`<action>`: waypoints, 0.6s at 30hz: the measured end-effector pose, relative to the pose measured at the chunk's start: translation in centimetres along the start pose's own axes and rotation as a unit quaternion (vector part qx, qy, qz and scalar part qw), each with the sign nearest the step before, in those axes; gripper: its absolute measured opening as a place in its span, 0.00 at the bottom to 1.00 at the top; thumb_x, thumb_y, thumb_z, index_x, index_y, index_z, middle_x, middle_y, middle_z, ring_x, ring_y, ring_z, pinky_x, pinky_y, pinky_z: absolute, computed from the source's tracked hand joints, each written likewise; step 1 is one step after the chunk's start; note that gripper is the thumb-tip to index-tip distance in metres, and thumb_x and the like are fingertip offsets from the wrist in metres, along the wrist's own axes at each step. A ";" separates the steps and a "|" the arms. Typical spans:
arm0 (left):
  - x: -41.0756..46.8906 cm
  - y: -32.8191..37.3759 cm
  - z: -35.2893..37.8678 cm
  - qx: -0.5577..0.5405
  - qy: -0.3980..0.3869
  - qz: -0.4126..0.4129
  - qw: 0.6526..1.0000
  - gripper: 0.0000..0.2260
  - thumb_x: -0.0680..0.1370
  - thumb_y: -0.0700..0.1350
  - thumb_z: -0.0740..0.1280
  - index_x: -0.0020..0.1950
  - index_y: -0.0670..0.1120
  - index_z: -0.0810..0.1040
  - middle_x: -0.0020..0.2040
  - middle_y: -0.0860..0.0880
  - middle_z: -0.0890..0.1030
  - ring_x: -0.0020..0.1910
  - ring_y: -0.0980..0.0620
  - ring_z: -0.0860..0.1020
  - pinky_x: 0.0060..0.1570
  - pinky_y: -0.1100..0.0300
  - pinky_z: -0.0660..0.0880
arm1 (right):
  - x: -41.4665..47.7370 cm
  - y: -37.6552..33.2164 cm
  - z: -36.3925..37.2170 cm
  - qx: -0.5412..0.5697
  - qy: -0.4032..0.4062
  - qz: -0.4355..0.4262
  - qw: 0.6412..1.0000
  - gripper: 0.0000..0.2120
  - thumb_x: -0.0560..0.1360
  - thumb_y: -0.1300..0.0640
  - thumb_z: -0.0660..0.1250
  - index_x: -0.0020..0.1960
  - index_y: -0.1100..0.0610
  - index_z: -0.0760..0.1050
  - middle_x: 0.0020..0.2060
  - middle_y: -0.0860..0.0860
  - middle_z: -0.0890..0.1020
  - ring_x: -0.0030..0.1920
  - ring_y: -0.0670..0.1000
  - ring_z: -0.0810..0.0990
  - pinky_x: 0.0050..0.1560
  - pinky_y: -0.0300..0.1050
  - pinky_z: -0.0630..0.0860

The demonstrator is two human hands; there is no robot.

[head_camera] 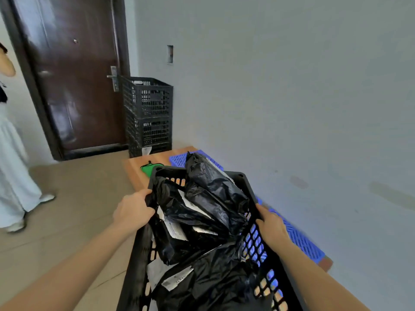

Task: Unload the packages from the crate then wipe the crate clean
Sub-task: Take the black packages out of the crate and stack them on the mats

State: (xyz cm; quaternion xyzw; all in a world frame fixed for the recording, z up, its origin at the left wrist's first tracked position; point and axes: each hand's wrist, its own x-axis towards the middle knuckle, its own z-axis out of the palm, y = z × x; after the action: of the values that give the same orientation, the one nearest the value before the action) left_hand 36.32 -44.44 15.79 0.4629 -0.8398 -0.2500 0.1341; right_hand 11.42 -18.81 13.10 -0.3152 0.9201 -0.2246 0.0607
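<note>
Presently, the black crate (134,261) is held over the wooden counter's (137,171) left edge. It is gripped at its side rims by the left hand (132,212) and right hand (272,225), arms extended. Black packages (208,198) are heaped inside.

Soft, cool, even light fills the room, and shadows on the floor (67,198) stay faint. Pale glare streaks the dark door (74,70), and a sheen glints off the crumpled black packages (213,198). The blue pallet (298,240) throws a bluish cast on the grey wall (292,86) just above it. Wide-angle distortion bows the door frame (29,75) and stretches the forearms (67,265) at the lower corners. The whole frame is slightly soft, and a standing person (13,164) smears at the left edge.
</note>
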 end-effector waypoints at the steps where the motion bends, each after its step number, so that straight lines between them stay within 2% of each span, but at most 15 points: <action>1: 0.3 -0.8 -0.3 0.004 0.005 -0.015 1.000 0.30 0.70 0.44 0.69 0.72 0.58 0.69 0.54 0.45 0.81 0.48 0.44 0.79 0.43 0.55 0.78 | 1.4 -0.8 0.8 -0.001 -0.012 -0.017 1.000 0.25 0.78 0.62 0.61 0.73 0.50 0.65 0.52 0.60 0.80 0.50 0.60 0.79 0.46 0.51 0.75; 4: 1.5 -2.6 -0.7 0.011 0.020 -0.058 0.998 0.30 0.69 0.43 0.71 0.71 0.55 0.71 0.49 0.45 0.82 0.45 0.44 0.80 0.42 0.56 0.78 | 5.7 -2.8 3.0 0.012 -0.044 -0.047 0.998 0.25 0.79 0.62 0.59 0.75 0.50 0.62 0.51 0.59 0.79 0.43 0.58 0.80 0.39 0.49 0.73; 7: 2.6 -3.2 -0.6 0.010 0.019 -0.085 0.996 0.30 0.70 0.41 0.71 0.72 0.52 0.71 0.45 0.44 0.81 0.43 0.46 0.78 0.38 0.59 0.73 | 9.9 -4.1 4.7 0.014 -0.066 -0.086 0.994 0.25 0.79 0.63 0.58 0.74 0.48 0.63 0.48 0.59 0.79 0.43 0.59 0.81 0.41 0.51 0.76; 11: 4.5 -2.6 0.5 0.014 0.030 -0.102 0.994 0.30 0.70 0.39 0.71 0.71 0.48 0.72 0.52 0.41 0.83 0.50 0.41 0.80 0.42 0.58 0.72 | 15.1 -4.5 6.5 -0.014 -0.085 -0.117 0.989 0.26 0.80 0.62 0.57 0.75 0.46 0.59 0.42 0.57 0.75 0.33 0.57 0.75 0.29 0.47 0.68; 15: 5.9 -1.1 2.4 -0.012 0.032 -0.110 0.993 0.25 0.70 0.36 0.71 0.67 0.42 0.75 0.55 0.40 0.82 0.52 0.41 0.79 0.39 0.60 0.69 | 19.3 -4.1 6.8 -0.048 -0.091 -0.134 0.986 0.26 0.81 0.60 0.57 0.76 0.46 0.57 0.46 0.58 0.73 0.37 0.59 0.75 0.35 0.50 0.70; 18: 6.8 0.7 3.7 -0.014 0.034 -0.107 0.994 0.19 0.71 0.35 0.70 0.62 0.41 0.77 0.45 0.42 0.82 0.43 0.44 0.78 0.30 0.68 0.63 | 22.0 -2.9 6.5 -0.066 -0.096 -0.130 0.985 0.26 0.82 0.59 0.57 0.77 0.47 0.56 0.47 0.58 0.72 0.36 0.59 0.75 0.35 0.50 0.70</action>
State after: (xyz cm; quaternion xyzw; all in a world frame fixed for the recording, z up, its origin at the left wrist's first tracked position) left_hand 30.51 -48.81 13.02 0.5564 -0.7768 -0.2589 0.1415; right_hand -2.78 -36.61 9.21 -0.4558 0.8738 -0.1384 0.0978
